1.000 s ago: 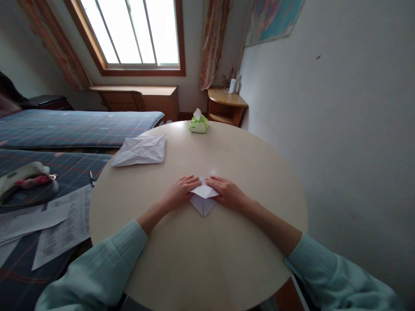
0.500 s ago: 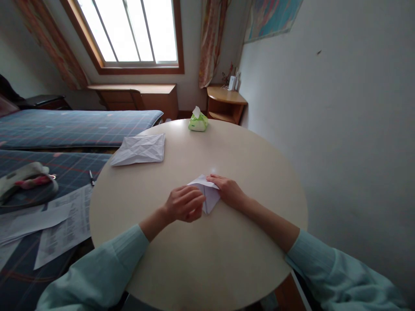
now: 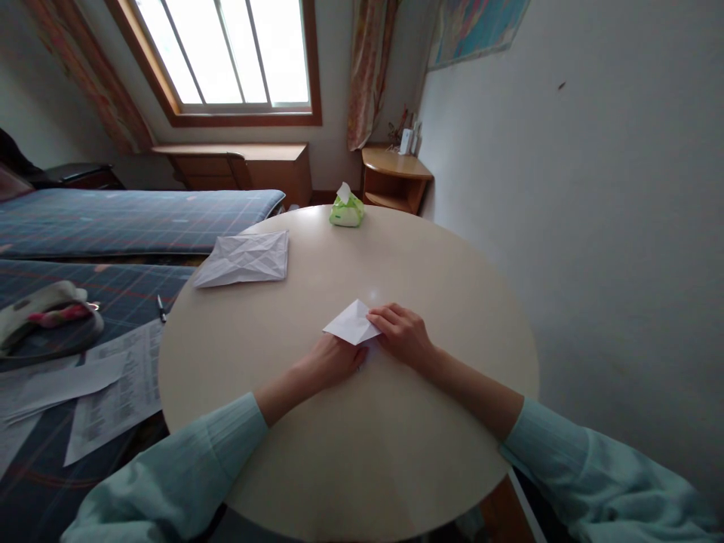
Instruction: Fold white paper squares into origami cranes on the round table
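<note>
A small white sheet of folded paper [image 3: 351, 323] is in front of me on the round table, its upper flap showing as a diamond shape. My left hand [image 3: 333, 360] is at its near left side, closed about the lower part of the paper; the flap covers most of its fingers. At the right corner, my right hand [image 3: 403, 330] grips the paper, with bent fingers resting on top of the edge. The paper's lower folds are hidden beneath the flap and my hands.
On the cream round table [image 3: 452, 279], a creased stack of white paper [image 3: 243, 259] lies at the far left. A green tissue pack [image 3: 347, 211] stands at the far edge. Printed sheets [image 3: 116, 392], a pen [image 3: 161, 308] and a bag-like item [image 3: 48, 317] lie on the bed to the left.
My left hand has turned and slid under the paper's flap, which now lies over its fingers. My right hand stays at the right edge, its fingers now more bent.
</note>
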`<state>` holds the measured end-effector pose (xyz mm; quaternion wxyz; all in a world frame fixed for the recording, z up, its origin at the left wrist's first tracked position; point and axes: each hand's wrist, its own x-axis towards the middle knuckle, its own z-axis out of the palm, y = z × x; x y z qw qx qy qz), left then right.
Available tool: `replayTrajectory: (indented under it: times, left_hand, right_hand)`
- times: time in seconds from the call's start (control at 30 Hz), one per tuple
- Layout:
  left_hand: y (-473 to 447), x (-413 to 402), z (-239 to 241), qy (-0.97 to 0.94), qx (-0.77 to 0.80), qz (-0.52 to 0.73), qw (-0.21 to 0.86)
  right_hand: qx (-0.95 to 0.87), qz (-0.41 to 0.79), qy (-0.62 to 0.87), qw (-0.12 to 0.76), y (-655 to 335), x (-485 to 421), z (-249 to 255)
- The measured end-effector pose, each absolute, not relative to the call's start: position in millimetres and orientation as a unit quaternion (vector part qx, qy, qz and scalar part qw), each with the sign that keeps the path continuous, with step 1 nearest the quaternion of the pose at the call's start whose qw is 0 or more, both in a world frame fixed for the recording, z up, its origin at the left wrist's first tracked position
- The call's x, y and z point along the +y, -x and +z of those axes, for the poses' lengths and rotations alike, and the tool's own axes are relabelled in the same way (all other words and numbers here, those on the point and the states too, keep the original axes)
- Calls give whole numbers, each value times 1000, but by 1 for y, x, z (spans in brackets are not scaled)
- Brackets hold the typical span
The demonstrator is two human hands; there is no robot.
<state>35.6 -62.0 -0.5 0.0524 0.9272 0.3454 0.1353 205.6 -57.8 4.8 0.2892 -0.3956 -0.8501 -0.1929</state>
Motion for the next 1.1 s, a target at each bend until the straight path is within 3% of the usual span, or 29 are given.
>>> replayTrajectory:
  times: [0.17,0.37,0.53,0.73,1.1]
  left_hand:
    - [-38,-60,5,-922,362,124,67]
    - [-24,-50,13,-938,296,138,113]
    - [-16,-42,12,-939,296,135,113]
    - [-19,-42,9,-923,333,137,134]
    - [-25,-48,17,-941,295,156,62]
  right_hand:
    - [-825,-198,420,323,-202,-58,12]
    - [-806,-45,456,374,-213,-49,11]
    - [-851,52,365,375,-224,-48,15]
    - [-802,13,329,498,-229,-51,23]
    - [-864,18,310,396,-223,-55,26]
